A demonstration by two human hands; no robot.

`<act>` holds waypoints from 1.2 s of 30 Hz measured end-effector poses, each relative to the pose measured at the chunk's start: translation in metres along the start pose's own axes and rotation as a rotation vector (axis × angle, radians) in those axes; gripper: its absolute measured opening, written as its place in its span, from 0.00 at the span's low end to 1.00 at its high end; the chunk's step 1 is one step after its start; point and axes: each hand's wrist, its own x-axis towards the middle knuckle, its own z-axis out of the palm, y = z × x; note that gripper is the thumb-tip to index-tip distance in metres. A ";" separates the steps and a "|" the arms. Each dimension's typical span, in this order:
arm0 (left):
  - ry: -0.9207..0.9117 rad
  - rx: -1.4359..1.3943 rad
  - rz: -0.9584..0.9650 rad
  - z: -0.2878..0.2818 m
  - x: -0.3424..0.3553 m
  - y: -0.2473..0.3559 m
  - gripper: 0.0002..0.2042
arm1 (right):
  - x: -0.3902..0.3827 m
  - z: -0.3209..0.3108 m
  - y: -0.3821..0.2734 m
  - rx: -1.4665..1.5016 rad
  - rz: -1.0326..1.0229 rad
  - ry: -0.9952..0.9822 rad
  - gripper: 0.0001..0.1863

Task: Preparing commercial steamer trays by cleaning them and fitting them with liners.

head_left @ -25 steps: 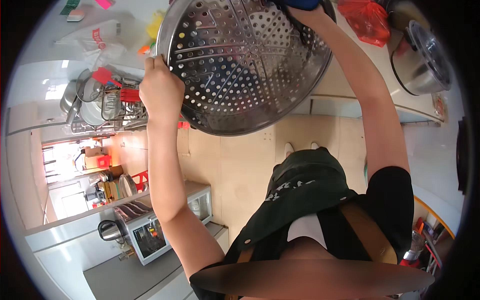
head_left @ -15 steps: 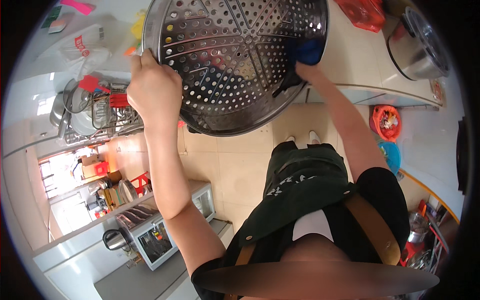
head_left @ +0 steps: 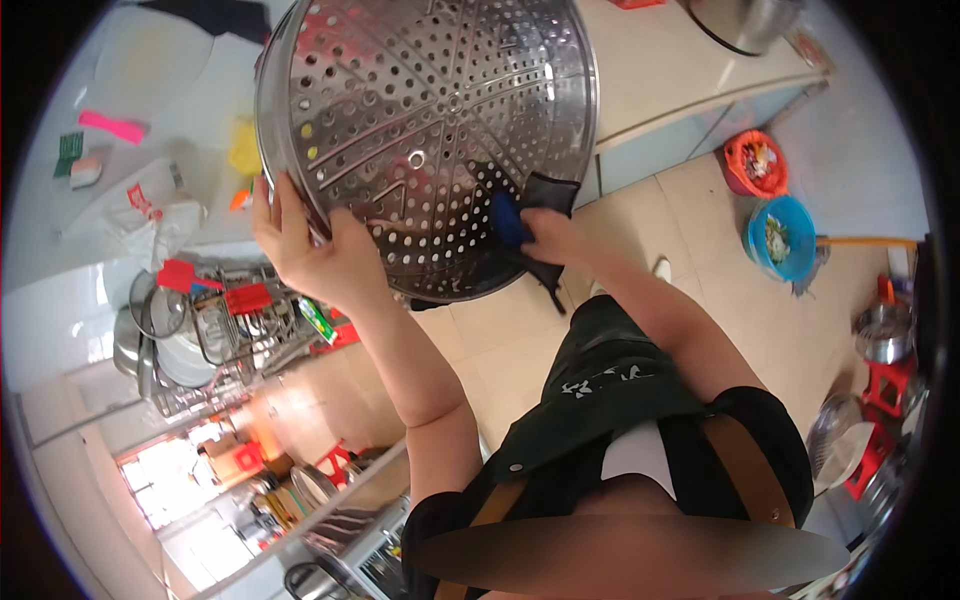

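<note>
A large round metal steamer basket (head_left: 425,115) with a perforated, ribbed base is held up in front of me, tilted so its inside faces me. My left hand (head_left: 325,250) is closed on its left rim, fingers on the outside and thumb on the inner side. My right hand (head_left: 556,238) pinches a dark cloth (head_left: 549,196), black with a blue part. The cloth lies against the basket's lower right inside wall, and one corner hangs past the rim.
A wire dish rack (head_left: 235,340) with pans and lids stands at left, beside a counter holding a pink brush (head_left: 112,126) and a plastic bag (head_left: 150,225). At right, a red waste bin (head_left: 755,165) and a blue basin (head_left: 790,240) sit on the floor.
The basket has moved left and slightly down in view. My right hand has carried the cloth from the right inner side to the lower right wall. The whole view has turned.
</note>
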 end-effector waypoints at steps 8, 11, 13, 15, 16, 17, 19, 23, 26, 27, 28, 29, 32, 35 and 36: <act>-0.087 -0.288 -0.007 -0.021 -0.026 0.065 0.27 | -0.137 -0.057 0.045 0.659 0.389 0.452 0.17; -0.089 -0.414 0.138 -0.022 -0.037 0.120 0.29 | -0.229 -0.118 0.060 0.615 0.317 1.269 0.16; -0.129 -0.507 0.200 -0.021 -0.050 0.168 0.30 | -0.301 -0.181 0.062 0.650 0.122 1.564 0.15; -0.149 -0.591 0.262 -0.017 -0.066 0.222 0.28 | -0.370 -0.230 0.062 0.493 0.160 1.733 0.20; -0.165 -0.663 0.296 -0.013 -0.076 0.249 0.29 | -0.401 -0.244 0.074 0.419 0.158 1.777 0.23; -0.188 -0.723 0.320 -0.012 -0.085 0.276 0.29 | -0.427 -0.252 0.094 0.333 0.166 1.812 0.27; -0.256 -0.810 0.339 -0.011 -0.104 0.328 0.29 | -0.477 -0.260 0.135 -0.208 0.494 1.837 0.36; -0.391 -1.081 0.380 -0.016 -0.139 0.406 0.32 | -0.573 -0.260 0.167 -0.394 1.051 1.861 0.34; -0.431 -1.238 0.449 -0.015 -0.166 0.454 0.33 | -0.649 -0.256 0.156 -0.149 1.450 1.911 0.32; -0.455 -1.294 0.396 -0.016 -0.173 0.468 0.34 | -0.671 -0.254 0.151 -0.145 1.512 1.990 0.30; -0.485 -1.304 0.440 -0.001 -0.156 0.462 0.34 | -0.650 -0.243 0.140 -0.036 1.545 2.064 0.30; -0.512 -1.313 0.484 0.016 -0.136 0.455 0.34 | -0.627 -0.231 0.133 -0.006 1.581 2.100 0.30; -0.521 -1.519 0.359 0.048 -0.128 0.456 0.36 | -0.617 -0.204 0.129 0.069 1.494 2.365 0.30; -0.600 -1.559 0.333 0.091 -0.114 0.424 0.37 | -0.554 -0.151 0.152 0.146 1.461 2.494 0.28; -0.612 -1.584 0.338 0.103 -0.114 0.418 0.37 | -0.541 -0.138 0.154 0.179 1.435 2.514 0.26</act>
